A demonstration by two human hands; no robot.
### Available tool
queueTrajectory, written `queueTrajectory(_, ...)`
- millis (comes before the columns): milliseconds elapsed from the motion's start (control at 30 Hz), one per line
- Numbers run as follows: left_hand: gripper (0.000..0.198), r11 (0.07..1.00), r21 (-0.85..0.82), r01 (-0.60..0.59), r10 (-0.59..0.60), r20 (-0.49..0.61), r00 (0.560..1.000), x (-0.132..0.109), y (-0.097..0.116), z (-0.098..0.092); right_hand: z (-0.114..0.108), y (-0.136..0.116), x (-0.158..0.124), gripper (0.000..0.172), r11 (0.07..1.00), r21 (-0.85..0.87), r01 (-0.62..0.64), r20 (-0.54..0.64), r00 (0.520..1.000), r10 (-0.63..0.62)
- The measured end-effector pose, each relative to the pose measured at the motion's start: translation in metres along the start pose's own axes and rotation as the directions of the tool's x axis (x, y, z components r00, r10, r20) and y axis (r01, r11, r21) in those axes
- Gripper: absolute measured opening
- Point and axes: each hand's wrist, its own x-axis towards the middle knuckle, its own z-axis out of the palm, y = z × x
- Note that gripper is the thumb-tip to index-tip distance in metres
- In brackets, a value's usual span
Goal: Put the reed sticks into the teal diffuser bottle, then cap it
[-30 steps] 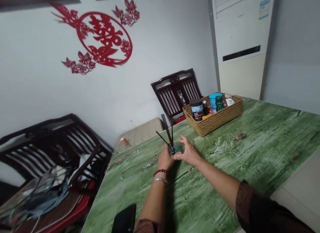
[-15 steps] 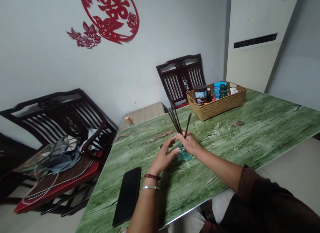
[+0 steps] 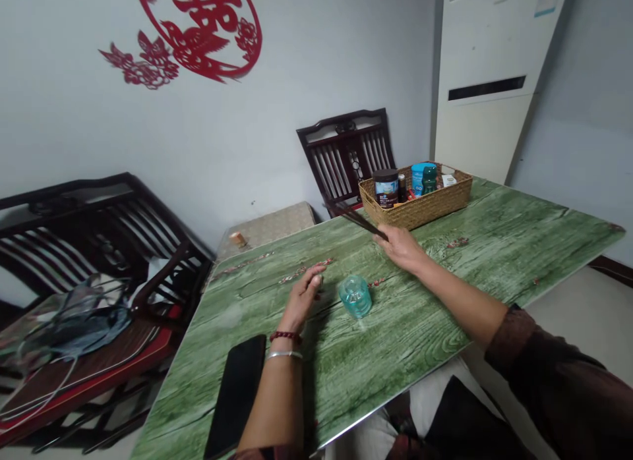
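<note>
A bundle of thin dark reed sticks (image 3: 364, 225) is held in my right hand (image 3: 401, 248), its fingers closed round one end. The sticks slant up and left towards the basket. Below and left of that hand, a small teal glass bottle (image 3: 355, 298) stands upright on the green table (image 3: 395, 341), touched by neither hand. My left hand (image 3: 302, 296) rests just left of the bottle with fingers curled and thumb and fingertips close together. A small dark-edged item shows at those fingertips, too small to name.
A black phone (image 3: 236, 395) lies beside my left forearm. Towards the back stands a wicker basket (image 3: 420, 213) with jars and bottles. Dark wooden chairs (image 3: 349, 157) are beyond the table and at the left. A small orange-brown item (image 3: 238, 239) sits on a patterned surface behind.
The reed sticks have come out of the glass bottle and moved up and right in my right hand. My left hand has drawn away from the bottle, and its fingers have curled in.
</note>
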Motion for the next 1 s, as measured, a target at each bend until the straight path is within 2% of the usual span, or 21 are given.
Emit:
queueTrajectory(33,0.043,0.98,-0.197,-0.008,0.006,-0.008,1.0,-0.003,0.006,0.002,0.004,0.018,-0.003,0.016,0.989,-0.132,-0.059,0.068,0.995,0.069)
queueTrajectory(100,0.045,0.828,-0.558,-0.047,0.009,-0.071,0.997,-0.008,0.018,0.01,0.014,0.049,-0.012,0.021,0.925,-0.344,-0.163,0.121,0.969,0.216)
queueTrajectory(167,0.042,0.687,-0.713,-0.14,0.035,-0.161,0.986,-0.012,0.027,0.024,0.025,0.071,-0.021,0.026,0.854,-0.474,-0.216,0.112,0.947,0.302)
queueTrajectory(200,0.041,0.653,-0.733,-0.19,0.058,-0.201,0.978,-0.013,0.031,0.032,0.029,0.078,-0.025,0.026,0.825,-0.518,-0.228,0.102,0.941,0.323)
queueTrajectory(267,0.04,0.652,-0.715,-0.251,0.102,-0.245,0.964,-0.017,0.033,0.046,0.034,0.087,-0.029,0.023,0.782,-0.58,-0.226,0.08,0.94,0.331)
queueTrajectory(367,0.038,0.724,-0.648,-0.234,0.138,-0.197,0.971,-0.022,0.03,0.059,0.037,0.091,-0.03,0.022,0.753,-0.629,-0.194,0.057,0.954,0.293)
queueTrajectory(433,0.037,0.766,-0.606,-0.213,0.149,-0.155,0.977,-0.024,0.026,0.062,0.037,0.093,-0.03,0.023,0.747,-0.641,-0.175,0.051,0.962,0.269)
queueTrajectory(633,0.035,0.834,-0.508,-0.213,0.176,-0.121,0.977,-0.026,0.025,0.058,0.031,0.092,-0.03,0.025,0.759,-0.635,-0.14,0.032,0.978,0.207)
queueTrajectory(733,0.037,0.87,-0.448,-0.206,0.197,-0.066,0.978,-0.029,0.028,0.053,0.026,0.078,-0.032,0.029,0.828,-0.559,-0.044,0.049,0.995,0.086)
queueTrajectory(800,0.038,0.882,-0.426,-0.202,0.212,-0.026,0.977,-0.032,0.029,0.051,0.029,0.062,-0.035,0.036,0.909,-0.404,0.098,0.141,0.989,-0.044)
queueTrajectory(867,0.038,0.885,-0.414,-0.213,0.234,-0.001,0.972,-0.034,0.027,0.05,0.039,0.045,-0.039,0.054,0.959,-0.166,0.23,0.285,0.942,-0.177)
queueTrajectory(900,0.036,0.888,-0.399,-0.229,0.248,-0.004,0.969,-0.034,0.025,0.05,0.047,0.037,-0.042,0.065,0.966,-0.04,0.256,0.346,0.91,-0.227)
queueTrajectory(933,0.035,0.893,-0.372,-0.252,0.264,-0.019,0.964,-0.034,0.023,0.051,0.056,0.029,-0.045,0.077,0.967,0.069,0.245,0.392,0.885,-0.252)
queueTrajectory(1000,0.033,0.909,-0.282,-0.305,0.296,-0.075,0.952,-0.031,0.02,0.053,0.075,0.018,-0.05,0.092,0.969,0.201,0.147,0.409,0.886,-0.219)
